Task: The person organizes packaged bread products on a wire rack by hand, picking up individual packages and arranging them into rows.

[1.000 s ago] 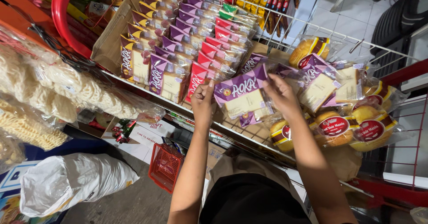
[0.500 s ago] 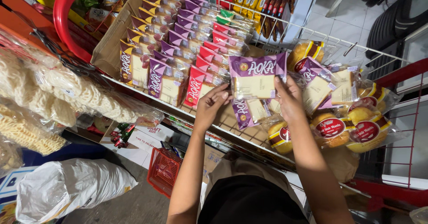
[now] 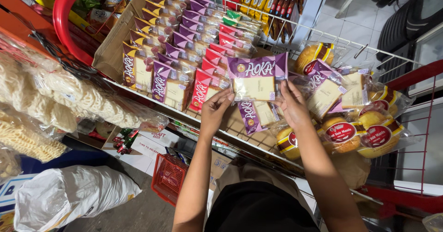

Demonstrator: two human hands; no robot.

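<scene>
Both hands hold one purple-topped clear packet of pale bread [image 3: 256, 78] upright above the wire shelf [image 3: 240, 130]. My left hand [image 3: 215, 112] pinches its lower left corner, and my right hand [image 3: 291, 105] grips its lower right edge. Just below lies another purple bread packet [image 3: 256, 116] flat on the shelf. Rows of purple, red and brown bread packets [image 3: 180, 52] stand upright in a cardboard tray [image 3: 110, 52] to the left.
Round buns in clear bags with red labels [image 3: 355, 132] pile at the right of the shelf. Bags of pale crackers [image 3: 55, 98] hang at left. A white sack [image 3: 69, 197] and a small red basket [image 3: 170, 176] sit on the floor below.
The purple packet has been lifted from low over the shelf and turned upright, moving up and slightly right between both hands.
</scene>
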